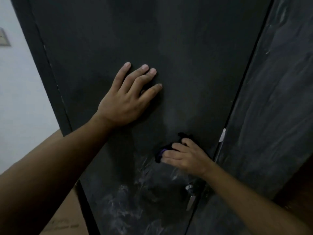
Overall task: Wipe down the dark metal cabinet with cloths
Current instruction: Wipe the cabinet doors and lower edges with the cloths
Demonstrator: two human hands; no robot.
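Note:
The dark metal cabinet [186, 56] fills most of the view, its left door facing me. My left hand [128, 99] lies flat on that door with fingers spread and straight. Lower and to the right, my right hand [184, 156] grips a bunched dark cloth [162, 152] with a purple trim against the door. Pale dust smears [132, 206] cover the door below the cloth; the surface above looks cleaner.
A metal handle and lock [190, 197] sits at the door's right edge, just under my right wrist. The right door [274, 116] is streaked with dust. A white wall [18, 92] is at the left, with a cardboard box [67, 217] below it.

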